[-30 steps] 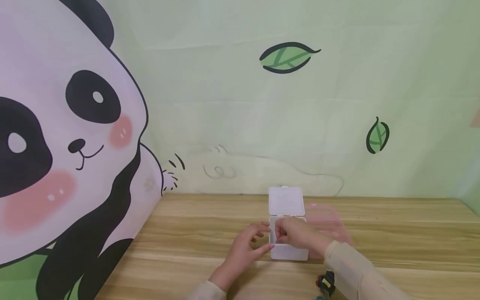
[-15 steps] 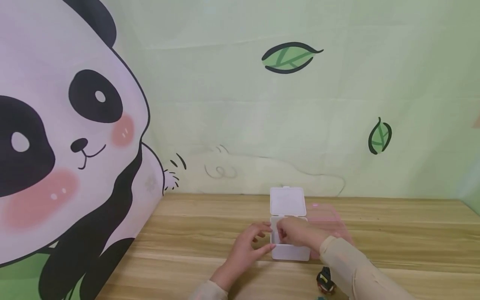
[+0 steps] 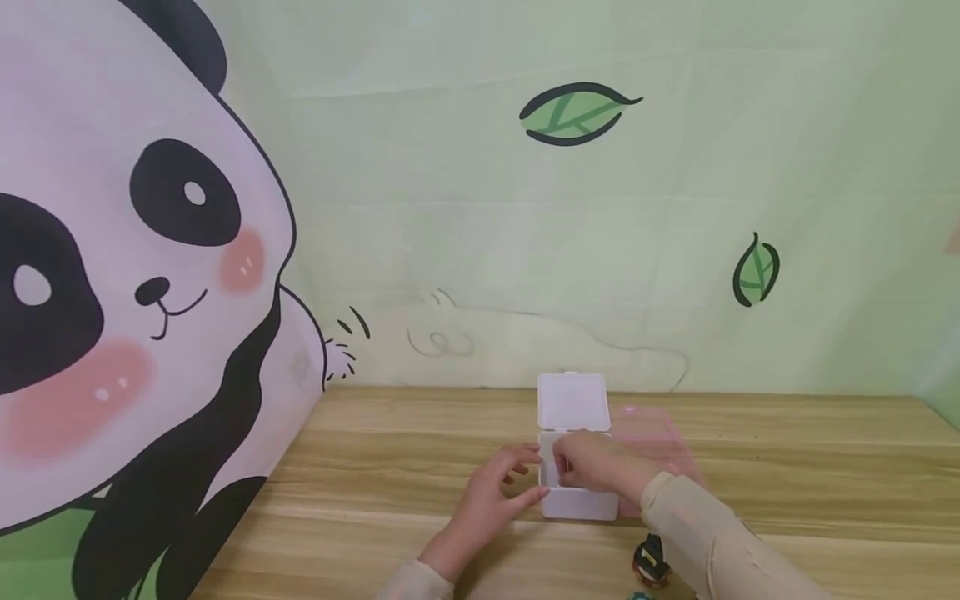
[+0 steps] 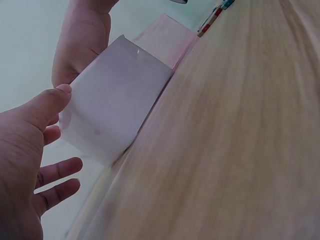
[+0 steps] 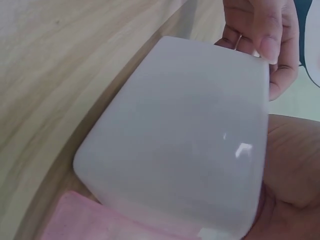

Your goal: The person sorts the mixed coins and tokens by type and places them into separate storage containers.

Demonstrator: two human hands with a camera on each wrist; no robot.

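Observation:
An upright white plastic box [image 3: 580, 503] stands on the wooden table, its hinged lid [image 3: 572, 402] raised at the back. My left hand [image 3: 491, 492] holds its left front corner, thumb [image 4: 59, 97] at the rim and fingers along the left side. In the right wrist view the same hand [image 5: 267, 40] shows past the box's far corner. My right hand [image 3: 592, 462] reaches down into the box from the right, fingers bent inside. The box wall hides those fingertips in both wrist views, and I cannot tell what they hold.
A clear pink plastic container [image 3: 656, 433] stands right beside the white box. Near my right sleeve lies a small black object [image 3: 651, 560] with orange parts, and a teal piece [image 3: 640, 596] shows at the bottom edge. A panda-printed cloth [image 3: 480, 208] hangs behind the table.
My right hand has shifted slightly within the box and its fingertips sit deeper. The right sleeve has moved a little, changing how much of the black object shows. My left hand stays put.

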